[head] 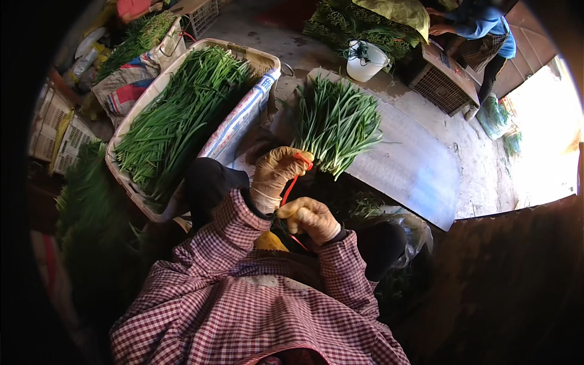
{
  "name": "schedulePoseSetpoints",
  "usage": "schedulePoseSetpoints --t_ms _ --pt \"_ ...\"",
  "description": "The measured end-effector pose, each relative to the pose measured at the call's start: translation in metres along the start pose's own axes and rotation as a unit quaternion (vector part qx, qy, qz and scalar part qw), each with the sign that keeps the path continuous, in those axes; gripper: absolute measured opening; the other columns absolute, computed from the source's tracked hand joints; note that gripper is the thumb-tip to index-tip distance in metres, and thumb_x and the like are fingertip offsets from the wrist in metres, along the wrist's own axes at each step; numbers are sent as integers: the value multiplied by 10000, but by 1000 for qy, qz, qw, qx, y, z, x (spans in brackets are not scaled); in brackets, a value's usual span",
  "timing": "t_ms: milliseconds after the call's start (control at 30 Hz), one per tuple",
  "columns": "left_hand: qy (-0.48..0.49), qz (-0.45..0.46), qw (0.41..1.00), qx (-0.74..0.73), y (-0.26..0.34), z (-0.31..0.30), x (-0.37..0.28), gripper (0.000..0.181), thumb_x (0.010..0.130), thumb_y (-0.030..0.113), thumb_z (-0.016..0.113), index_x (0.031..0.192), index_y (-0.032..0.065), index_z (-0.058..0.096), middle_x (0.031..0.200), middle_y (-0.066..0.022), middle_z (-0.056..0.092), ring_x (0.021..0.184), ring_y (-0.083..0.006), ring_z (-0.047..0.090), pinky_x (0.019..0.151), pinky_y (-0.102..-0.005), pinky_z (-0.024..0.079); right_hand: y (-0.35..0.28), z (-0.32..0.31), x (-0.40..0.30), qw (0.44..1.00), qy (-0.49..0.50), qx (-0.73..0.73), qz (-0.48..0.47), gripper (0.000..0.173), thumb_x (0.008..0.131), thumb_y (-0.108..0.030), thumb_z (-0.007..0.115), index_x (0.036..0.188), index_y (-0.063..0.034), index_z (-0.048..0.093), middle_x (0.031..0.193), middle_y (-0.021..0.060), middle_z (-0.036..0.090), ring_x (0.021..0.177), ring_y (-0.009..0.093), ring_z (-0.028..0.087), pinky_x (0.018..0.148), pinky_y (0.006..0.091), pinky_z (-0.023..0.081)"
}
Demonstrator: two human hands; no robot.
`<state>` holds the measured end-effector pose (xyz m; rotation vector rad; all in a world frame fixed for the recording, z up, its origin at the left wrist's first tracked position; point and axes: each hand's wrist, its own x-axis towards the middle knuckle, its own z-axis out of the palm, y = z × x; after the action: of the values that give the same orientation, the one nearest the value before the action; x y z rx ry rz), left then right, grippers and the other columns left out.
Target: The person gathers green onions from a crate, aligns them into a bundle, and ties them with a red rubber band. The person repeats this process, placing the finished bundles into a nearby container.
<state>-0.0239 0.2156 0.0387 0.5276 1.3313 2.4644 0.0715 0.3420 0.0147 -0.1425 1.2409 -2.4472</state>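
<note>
My left hand (279,171), in a tan rubber glove, pinches a red tie strip (289,189) near the cut ends of a bunch of leafy green stalks (337,123), which look like garlic chives. That bunch lies on a grey metal board (401,150), its pale stem ends towards me. My right hand (310,220), gloved alike, is closed just below, by the lower part of the strip; the strip passes behind its fingers. To the left, a large plastic crate (137,191) holds more long green leaves (182,114), with a printed sack (242,118) over its side.
A white bucket (365,64) stands beyond the board near heaped greens (360,23). A co-worker in blue (488,32) is beside an upturned crate (442,82). Another person's arm (132,9) shows at top left. White crates (68,132) lie at far left.
</note>
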Motion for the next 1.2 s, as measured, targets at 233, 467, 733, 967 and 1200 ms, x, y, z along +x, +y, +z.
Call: schedulePoseSetpoints --t_ms 233,467,733,967,1200 --pt "24 30 999 27 4 16 -19 142 797 76 633 916 9 596 909 -77 631 828 -137 600 756 -258 492 14 9 8 998 25 26 57 472 811 -373 610 1113 -27 498 675 15 558 545 72 485 479 176 336" --pt "11 63 995 78 1 30 -43 243 816 80 617 1041 6 563 911 -63 633 775 -107 600 722 -227 492 32 -8 14 903 34 413 -111 392 880 -330 518 1166 -71 449 900 -4 550 608 67 444 507 175 397" --pt "130 -37 990 41 -4 -11 -37 127 832 112 581 927 33 612 794 -42 627 660 -96 579 612 -209 472 14 -27 -26 937 113 275 -186 337 869 -258 550 1128 -47 505 813 -36 495 603 76 437 510 204 389" --pt "6 -113 954 276 -11 -96 50 95 787 43 584 860 -15 577 770 -68 619 617 -95 556 553 -212 450 17 -76 -39 937 255 179 -159 506 826 -315 600 1224 -45 443 866 -32 523 692 78 498 565 182 429" --pt "-23 -175 650 739 -59 -157 109 69 698 146 598 739 91 609 715 -103 623 685 -258 605 615 -344 467 126 -163 28 945 266 190 16 401 858 -270 537 1177 -31 488 938 14 551 766 129 506 655 236 400"
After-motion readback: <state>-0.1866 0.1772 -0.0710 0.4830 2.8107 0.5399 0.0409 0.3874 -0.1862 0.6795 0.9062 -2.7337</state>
